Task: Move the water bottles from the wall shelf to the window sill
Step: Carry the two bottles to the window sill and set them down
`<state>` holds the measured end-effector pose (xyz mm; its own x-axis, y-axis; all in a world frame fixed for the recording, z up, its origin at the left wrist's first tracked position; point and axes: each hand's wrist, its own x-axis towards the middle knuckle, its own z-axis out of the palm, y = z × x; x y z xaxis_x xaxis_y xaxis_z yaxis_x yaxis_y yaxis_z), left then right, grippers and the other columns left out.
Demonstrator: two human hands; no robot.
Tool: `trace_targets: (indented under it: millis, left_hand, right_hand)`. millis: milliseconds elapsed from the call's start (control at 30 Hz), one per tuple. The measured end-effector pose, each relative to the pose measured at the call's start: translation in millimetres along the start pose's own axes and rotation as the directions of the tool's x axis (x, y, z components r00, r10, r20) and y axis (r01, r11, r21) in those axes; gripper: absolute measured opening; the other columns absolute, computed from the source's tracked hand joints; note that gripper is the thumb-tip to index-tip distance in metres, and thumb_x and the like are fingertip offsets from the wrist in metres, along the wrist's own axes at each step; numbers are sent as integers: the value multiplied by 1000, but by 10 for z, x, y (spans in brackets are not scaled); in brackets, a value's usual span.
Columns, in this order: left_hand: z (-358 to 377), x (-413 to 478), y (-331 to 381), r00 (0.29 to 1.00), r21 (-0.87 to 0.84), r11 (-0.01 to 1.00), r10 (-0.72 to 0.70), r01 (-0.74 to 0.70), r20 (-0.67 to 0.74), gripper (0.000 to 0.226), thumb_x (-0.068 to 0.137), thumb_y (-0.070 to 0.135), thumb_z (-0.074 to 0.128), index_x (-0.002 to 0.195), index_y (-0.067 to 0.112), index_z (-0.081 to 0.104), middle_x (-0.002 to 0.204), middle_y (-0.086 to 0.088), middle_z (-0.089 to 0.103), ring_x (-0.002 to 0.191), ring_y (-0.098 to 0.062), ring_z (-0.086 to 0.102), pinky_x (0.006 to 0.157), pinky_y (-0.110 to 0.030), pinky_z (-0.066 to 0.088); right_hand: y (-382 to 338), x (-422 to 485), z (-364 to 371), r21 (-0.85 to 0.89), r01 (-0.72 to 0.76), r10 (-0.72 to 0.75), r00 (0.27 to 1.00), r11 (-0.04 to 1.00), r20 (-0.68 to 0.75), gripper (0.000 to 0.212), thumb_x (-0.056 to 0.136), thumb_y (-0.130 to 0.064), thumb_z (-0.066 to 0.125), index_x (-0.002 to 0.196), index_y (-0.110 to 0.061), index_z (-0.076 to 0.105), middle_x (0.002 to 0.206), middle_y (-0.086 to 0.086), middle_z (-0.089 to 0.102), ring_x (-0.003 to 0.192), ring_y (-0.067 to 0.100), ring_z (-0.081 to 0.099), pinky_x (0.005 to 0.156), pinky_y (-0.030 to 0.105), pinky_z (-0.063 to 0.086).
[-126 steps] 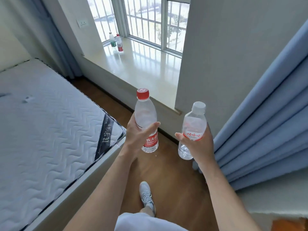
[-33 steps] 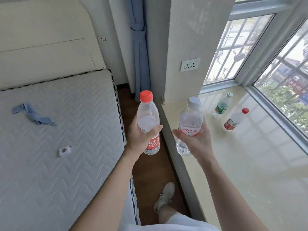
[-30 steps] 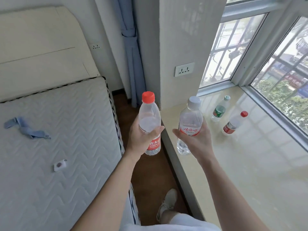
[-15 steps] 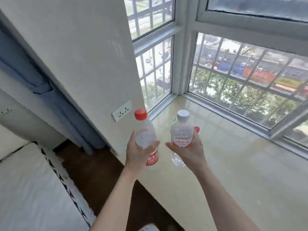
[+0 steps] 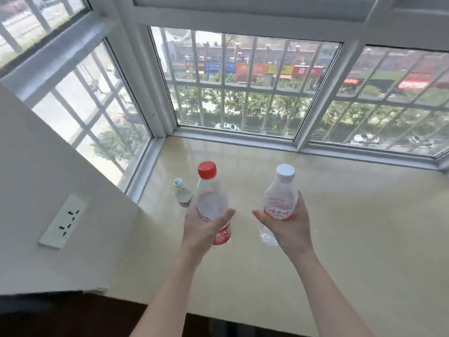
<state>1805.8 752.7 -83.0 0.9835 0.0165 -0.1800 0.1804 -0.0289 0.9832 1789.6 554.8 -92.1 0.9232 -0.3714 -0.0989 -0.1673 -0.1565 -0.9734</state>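
My left hand (image 5: 205,231) grips a clear water bottle with a red cap and red label (image 5: 211,199), held upright above the cream window sill (image 5: 352,215). My right hand (image 5: 288,231) grips a clear bottle with a white cap and a white-and-red label (image 5: 279,198), also upright over the sill. A small bottle with a green-and-white cap (image 5: 182,192) stands on the sill near the left corner, just behind the red-capped bottle. The red-capped bottle seen standing there earlier is hidden. The wall shelf is out of view.
A barred bay window (image 5: 243,93) closes the sill at the back and on the left. A white wall with a socket plate (image 5: 62,221) stands at the left. Dark floor (image 5: 73,314) shows below the sill's front edge.
The view has swung from the bed and wall to face the window. Both hands, each still holding its bottle, have moved out over the sill and further apart.
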Motion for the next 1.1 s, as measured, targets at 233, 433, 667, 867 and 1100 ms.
trace_targets:
  millis: [233, 433, 667, 867, 1100]
  left_hand:
    - [437, 353, -293, 991, 57, 998, -47, 40, 124, 69, 59, 47, 85, 119, 25, 60, 109, 7, 72, 106, -12, 67, 92, -32, 54]
    - [812, 633, -662, 981, 112, 991, -95, 77, 169, 58, 62, 42, 87, 111, 37, 57, 104, 15, 69, 105, -6, 65, 89, -28, 53]
    - [1131, 929, -1391, 977, 178, 978, -141, 112, 159, 50, 71, 19, 88, 109, 21, 57, 88, 17, 64, 76, 5, 62, 69, -11, 50]
    - [1281, 1378, -2001, 986, 198, 978, -100, 72, 135, 50, 71, 17, 89, 107, 17, 55, 99, -6, 65, 85, -9, 62, 68, -20, 52]
    - [1471, 1634, -2465, 990, 220, 975, -32, 1, 140, 58, 64, 26, 92, 109, 29, 55, 102, 7, 66, 96, -7, 63, 81, -20, 51]
  right_hand:
    - [415, 95, -221, -2, -88, 85, 973, 996, -214, 57, 59, -24, 96, 99, -29, 55, 89, -11, 64, 83, 12, 65, 75, 37, 54]
    - [845, 474, -354, 34, -135, 139, 966, 990, -218, 65, 57, -28, 95, 107, -19, 54, 94, -2, 67, 85, 17, 67, 76, 41, 57]
    - [1619, 912, -339, 13, -179, 178, 967, 984, -185, 63, 61, -24, 96, 109, -17, 54, 100, 0, 67, 91, 16, 66, 82, 41, 56]
    - [2211, 1286, -231, -35, -155, 144, 968, 987, -203, 65, 59, -29, 95, 107, -23, 53, 108, -2, 67, 104, 14, 64, 90, 38, 55]
    - [2632, 1535, -179, -66, -118, 103, 975, 991, -198, 67, 60, -25, 96, 111, -21, 53, 104, -14, 65, 100, 4, 62, 85, 21, 50]
